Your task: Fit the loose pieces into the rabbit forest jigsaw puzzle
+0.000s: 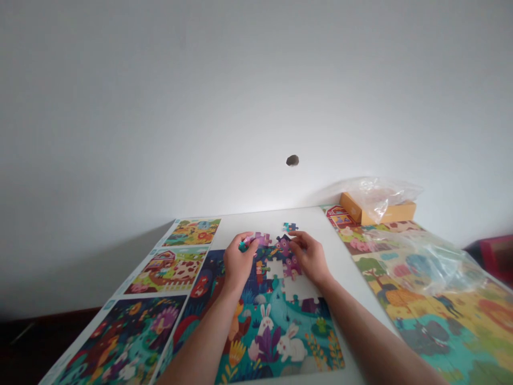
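Observation:
A partly assembled jigsaw puzzle (276,326) with rabbits and plants lies on the white table (248,222), with gaps near its top right. My left hand (237,263) is closed on a purple and teal puzzle piece (258,239) at the puzzle's top edge. My right hand (309,256) rests beside it, fingers pinched on a dark purple piece (284,244) at the puzzle's upper rim. A single loose piece (289,227) lies on the table just beyond both hands.
A sheet of picture guides (168,270) lies left of the puzzle. At the right is a large farm-scene puzzle (441,305) with a clear plastic bag (433,262) on it. An orange box (377,209) under another bag stands by the wall.

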Action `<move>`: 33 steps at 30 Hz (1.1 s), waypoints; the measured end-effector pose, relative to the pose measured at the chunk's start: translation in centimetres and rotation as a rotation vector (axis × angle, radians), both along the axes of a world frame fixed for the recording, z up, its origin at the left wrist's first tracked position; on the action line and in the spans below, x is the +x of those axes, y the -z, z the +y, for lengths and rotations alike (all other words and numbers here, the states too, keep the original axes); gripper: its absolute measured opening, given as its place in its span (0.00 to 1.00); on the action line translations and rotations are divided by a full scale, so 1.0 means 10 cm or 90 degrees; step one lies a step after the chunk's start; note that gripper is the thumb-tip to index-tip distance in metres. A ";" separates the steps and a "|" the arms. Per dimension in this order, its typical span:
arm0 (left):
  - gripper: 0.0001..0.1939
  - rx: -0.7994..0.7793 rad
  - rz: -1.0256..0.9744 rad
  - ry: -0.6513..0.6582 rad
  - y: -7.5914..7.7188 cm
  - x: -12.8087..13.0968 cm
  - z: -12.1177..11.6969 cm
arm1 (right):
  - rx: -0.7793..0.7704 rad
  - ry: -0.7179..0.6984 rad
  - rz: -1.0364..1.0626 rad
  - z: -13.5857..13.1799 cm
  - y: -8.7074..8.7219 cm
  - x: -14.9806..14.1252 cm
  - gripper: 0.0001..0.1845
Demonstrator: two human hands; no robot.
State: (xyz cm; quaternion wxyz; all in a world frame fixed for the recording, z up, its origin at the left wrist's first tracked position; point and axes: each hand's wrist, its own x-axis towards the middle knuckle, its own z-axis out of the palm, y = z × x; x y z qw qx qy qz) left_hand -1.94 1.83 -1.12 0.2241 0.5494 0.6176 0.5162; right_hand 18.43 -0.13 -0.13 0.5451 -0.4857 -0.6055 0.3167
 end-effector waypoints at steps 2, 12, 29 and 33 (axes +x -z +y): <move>0.13 0.002 0.066 0.000 -0.01 0.01 -0.02 | -0.001 0.012 -0.002 0.01 0.00 0.01 0.13; 0.12 -0.031 0.290 -0.044 -0.04 0.00 -0.05 | -0.074 -0.060 0.052 0.00 -0.11 0.18 0.25; 0.08 -0.018 0.424 -0.046 -0.11 0.08 -0.13 | -0.158 0.083 -0.259 0.02 -0.13 0.52 0.11; 0.06 0.119 0.432 0.126 -0.13 0.11 -0.16 | -0.186 0.082 -0.324 -0.02 -0.13 0.52 0.11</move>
